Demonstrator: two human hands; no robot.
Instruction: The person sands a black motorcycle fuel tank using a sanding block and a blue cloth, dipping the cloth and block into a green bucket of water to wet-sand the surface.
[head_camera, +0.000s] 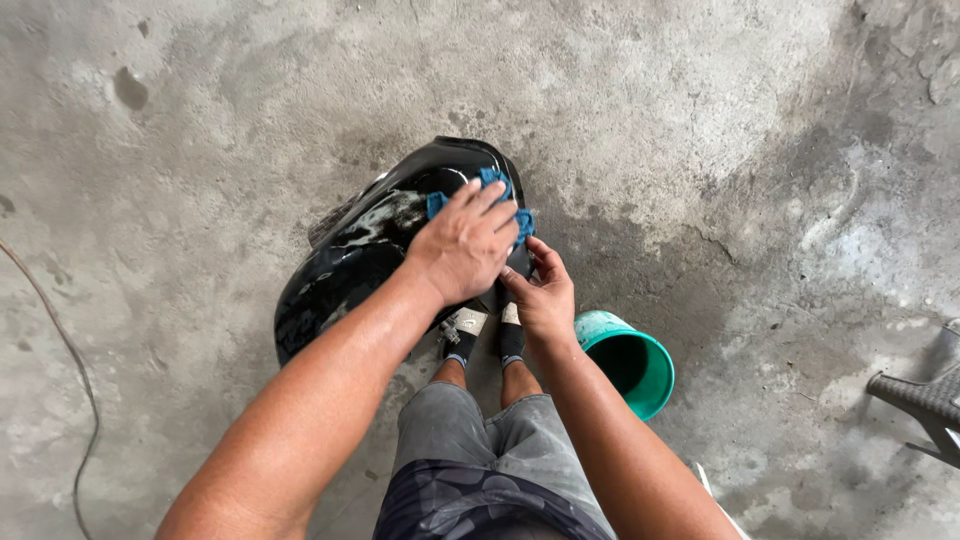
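Wet black tank (350, 250) on the concrete floor (700, 120) could slide, I reckon, since my left hand (465, 245) presses the blue pad (520, 222) flat while my right hand (545, 295) merely cups its edge.

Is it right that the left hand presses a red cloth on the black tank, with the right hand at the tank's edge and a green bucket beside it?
Not quite: the head view shows the cloth is blue, not red. The left hand does press it on the black tank, the right hand is at the tank's edge, and the green bucket sits beside it.
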